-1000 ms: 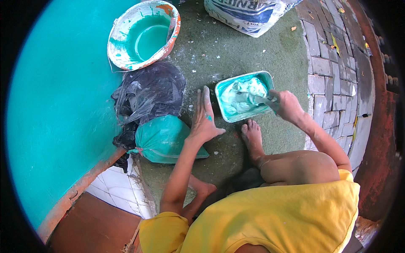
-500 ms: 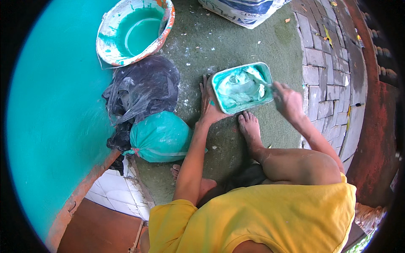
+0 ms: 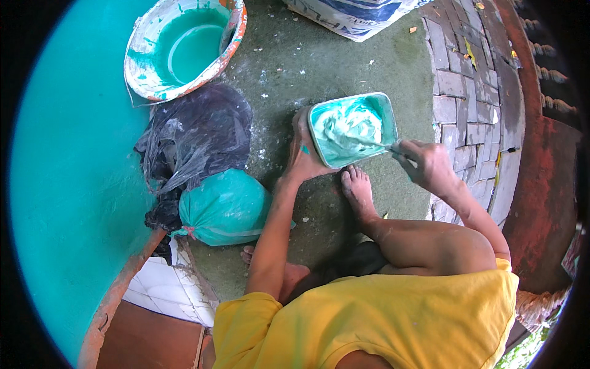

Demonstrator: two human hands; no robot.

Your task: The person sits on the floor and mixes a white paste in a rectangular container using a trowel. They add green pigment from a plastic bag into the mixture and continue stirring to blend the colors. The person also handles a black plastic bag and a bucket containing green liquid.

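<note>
The head view shows a rectangular tub (image 3: pixel 388 115) on the green floor (image 3: pixel 332 67), just beyond the person's bare foot (image 3: pixel 357 189). Inside lies thick paste (image 3: pixel 344 126), white and pale green in swirls, with green smears up the walls. The left hand (image 3: pixel 302 149) grasps the tub at its left side and near corner; its fingertips are hidden, so their exact curl cannot be told. The right hand (image 3: pixel 430 166) has its fingers clenched round the handle of a slim tool (image 3: pixel 376 145), which slants over the right rim with its far end in the paste. Far to the left stands an orange bucket (image 3: pixel 142 61), its white inner wall splashed green, with green liquid (image 3: pixel 195 56) at the bottom. Nearer lie a crumpled black bag (image 3: pixel 206 132) and a bulging green bag (image 3: pixel 224 208), tied at its left end; their contents are hidden. A white and blue sack (image 3: pixel 362 17) sits at the far edge, partly cut off.
</note>
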